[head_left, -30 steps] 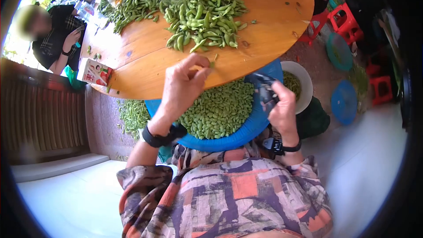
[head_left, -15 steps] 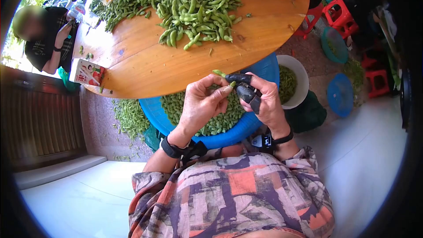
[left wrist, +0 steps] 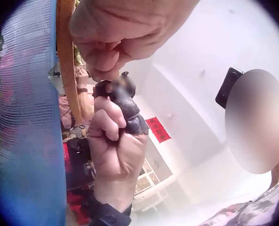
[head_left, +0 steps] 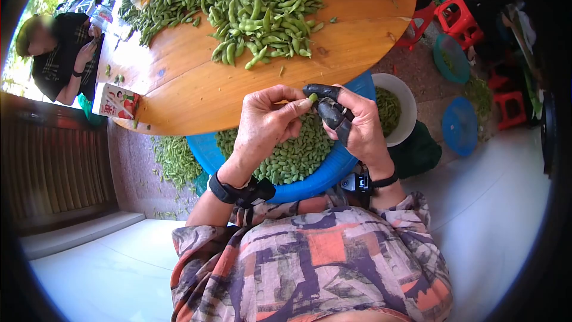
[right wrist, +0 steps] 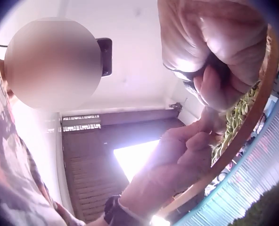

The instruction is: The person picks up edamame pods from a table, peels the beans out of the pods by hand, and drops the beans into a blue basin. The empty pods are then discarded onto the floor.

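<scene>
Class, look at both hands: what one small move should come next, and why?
Probably, the right hand should press its black finger covers against the small green pod to push out any bean. The left hand pinches that pod right beside the covers, and the blue basket of loose beans lies below, seemingly ready to catch it.

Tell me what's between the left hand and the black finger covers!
The head view shows a small green piece, bean or pod I can't tell, pinched by the left hand and close to the black finger covers.
</scene>
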A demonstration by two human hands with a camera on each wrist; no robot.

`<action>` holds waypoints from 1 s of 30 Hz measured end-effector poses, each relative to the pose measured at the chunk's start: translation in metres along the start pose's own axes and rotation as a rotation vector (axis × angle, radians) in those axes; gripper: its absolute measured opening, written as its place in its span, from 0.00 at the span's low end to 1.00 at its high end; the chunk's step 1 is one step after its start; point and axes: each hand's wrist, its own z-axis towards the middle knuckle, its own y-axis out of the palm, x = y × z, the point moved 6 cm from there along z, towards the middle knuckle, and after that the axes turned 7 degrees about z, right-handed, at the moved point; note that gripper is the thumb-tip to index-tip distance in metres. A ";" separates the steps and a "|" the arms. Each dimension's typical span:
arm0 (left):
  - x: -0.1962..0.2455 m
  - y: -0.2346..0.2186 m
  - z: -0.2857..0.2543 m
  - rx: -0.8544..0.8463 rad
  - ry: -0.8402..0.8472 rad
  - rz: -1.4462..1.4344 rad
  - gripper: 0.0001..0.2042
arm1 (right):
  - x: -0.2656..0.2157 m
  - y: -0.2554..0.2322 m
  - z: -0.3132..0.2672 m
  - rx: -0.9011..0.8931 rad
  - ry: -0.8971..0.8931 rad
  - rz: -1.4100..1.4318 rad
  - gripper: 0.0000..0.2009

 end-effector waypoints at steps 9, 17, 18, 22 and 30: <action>-0.025 0.020 -0.018 -0.182 -0.167 -0.477 0.01 | -0.003 0.000 -0.017 -0.055 0.088 0.134 0.13; 0.011 0.029 -0.039 0.231 0.749 0.762 0.04 | -0.021 0.009 -0.042 0.168 -0.312 -0.640 0.15; 0.012 0.030 -0.042 0.235 0.757 0.760 0.04 | -0.020 0.011 -0.043 0.167 -0.321 -0.644 0.15; -0.009 0.025 -0.032 -0.047 0.214 0.410 0.13 | -0.016 0.017 -0.045 0.153 -0.376 -0.632 0.14; -0.018 0.023 -0.034 -0.211 0.365 0.828 0.14 | 0.024 -0.004 -0.039 -0.073 0.063 -0.358 0.05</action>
